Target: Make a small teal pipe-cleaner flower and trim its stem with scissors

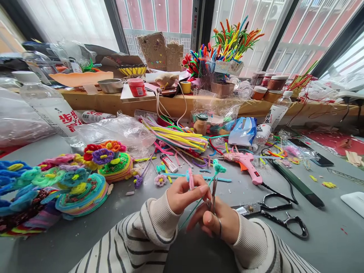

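Note:
In front of my chest, my left hand (184, 193) pinches a thin teal stem that runs down toward my lap. A small pink and light-blue fuzzy piece (191, 179) sticks up at its fingers. My right hand (224, 220) has its thumb and fingers in the loops of small metal scissors (214, 191), blades pointing up. At the blade tips is a teal pipe-cleaner shape (218, 167), seemingly a small flower head; whether the blades touch it I cannot tell. Behind the hands, a straight teal pipe cleaner (224, 180) lies on the table.
Large black-handled scissors (273, 212) lie right of my hands, near a pink glue gun (247, 163). Pipe-cleaner flowers (102, 156) and coiled mats (85, 197) fill the left. A pipe-cleaner bundle (176, 136), a jar (200, 124) and water bottles (48, 102) stand or lie farther back.

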The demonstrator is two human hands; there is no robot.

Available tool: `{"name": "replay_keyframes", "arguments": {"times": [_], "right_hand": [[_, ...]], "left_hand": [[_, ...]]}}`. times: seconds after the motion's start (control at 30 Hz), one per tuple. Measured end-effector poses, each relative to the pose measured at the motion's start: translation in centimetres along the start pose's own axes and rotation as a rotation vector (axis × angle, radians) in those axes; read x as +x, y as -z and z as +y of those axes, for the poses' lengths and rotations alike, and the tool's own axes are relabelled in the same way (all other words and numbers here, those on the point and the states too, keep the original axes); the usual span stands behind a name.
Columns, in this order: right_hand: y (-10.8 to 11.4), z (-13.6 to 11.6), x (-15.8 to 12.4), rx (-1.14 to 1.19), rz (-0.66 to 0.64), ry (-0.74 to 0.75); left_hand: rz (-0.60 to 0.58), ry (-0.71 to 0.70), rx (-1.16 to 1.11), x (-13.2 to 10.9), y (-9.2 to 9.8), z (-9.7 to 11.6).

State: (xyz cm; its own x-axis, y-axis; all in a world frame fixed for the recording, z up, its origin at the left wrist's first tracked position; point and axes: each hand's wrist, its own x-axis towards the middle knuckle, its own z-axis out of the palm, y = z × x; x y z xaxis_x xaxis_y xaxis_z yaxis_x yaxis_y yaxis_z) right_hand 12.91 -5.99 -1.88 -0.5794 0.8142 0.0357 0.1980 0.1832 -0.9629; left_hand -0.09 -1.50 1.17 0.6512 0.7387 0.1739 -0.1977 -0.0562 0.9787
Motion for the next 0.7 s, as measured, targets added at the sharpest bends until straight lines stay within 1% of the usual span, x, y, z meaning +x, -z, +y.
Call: {"name": "replay_keyframes", "arguments": {"times": [0.1,0.27,0.4,0.57,0.7], "right_hand": [[-0.04,0.29,0.00,0.038,0.030,0.025],[0.00,0.40,0.15,0.076,0.037,0.026],[-0.05,0.52,0.21,0.124,0.016,0.020],[-0.03,0.33,0.26,0.188,0.028,0.000],[0.07,0.04,0.42,0.209,-0.010,-0.013]], "left_hand": [[0.022,-0.009,0.028,-0.04,-0.06,0.04],[0.016,-0.024,0.053,-0.08,-0.15,0.06],[0.020,-0.013,0.071,-0.07,-0.18,0.02],[0.011,-0.007,0.088,-0.11,-0.16,-0.06],[0.014,-0.031,0.081,-0.15,-0.16,-0.09]]}}
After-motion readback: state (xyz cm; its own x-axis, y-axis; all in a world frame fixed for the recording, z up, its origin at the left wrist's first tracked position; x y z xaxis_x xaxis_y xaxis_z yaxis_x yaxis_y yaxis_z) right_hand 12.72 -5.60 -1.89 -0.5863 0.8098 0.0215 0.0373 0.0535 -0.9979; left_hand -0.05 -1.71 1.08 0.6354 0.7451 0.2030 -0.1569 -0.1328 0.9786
